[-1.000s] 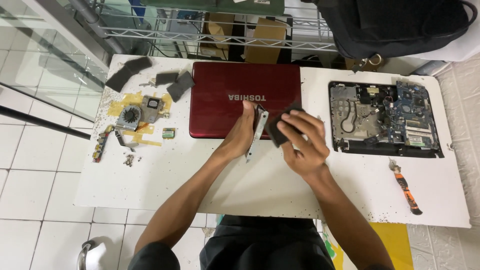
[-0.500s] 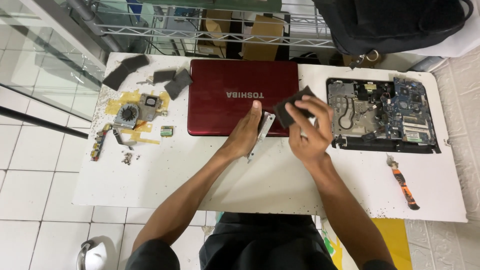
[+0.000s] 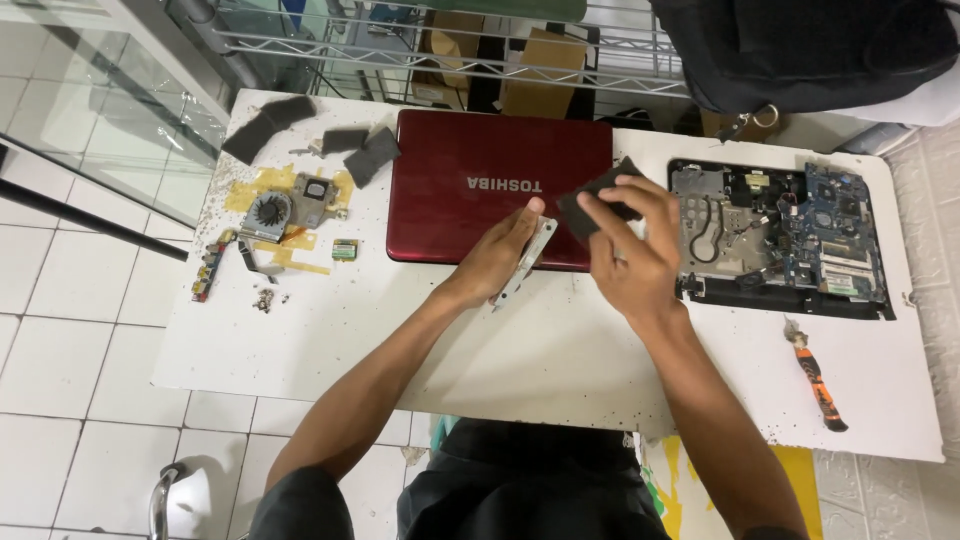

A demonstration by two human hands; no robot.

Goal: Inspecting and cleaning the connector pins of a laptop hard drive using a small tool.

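Observation:
My right hand (image 3: 630,250) grips a flat black rectangular part (image 3: 592,202) and holds it raised over the right edge of the closed red laptop lid (image 3: 480,170). My left hand (image 3: 500,255) holds a narrow silver metal bracket (image 3: 522,265) at the lid's front edge. Both forearms reach in from the bottom of the view over the white table (image 3: 540,350).
An opened laptop base with bare circuit board (image 3: 780,235) lies right of the lid. An orange-handled tool (image 3: 820,375) rests at the right front. At the left lie a fan with heat sink (image 3: 285,205), dark foam pieces (image 3: 370,155), a small chip (image 3: 345,250) and a connector strip (image 3: 208,268).
My right hand has lifted the black part up and to the right, away from the bracket, toward the opened laptop base. My left hand stays by the lid's front edge with the bracket.

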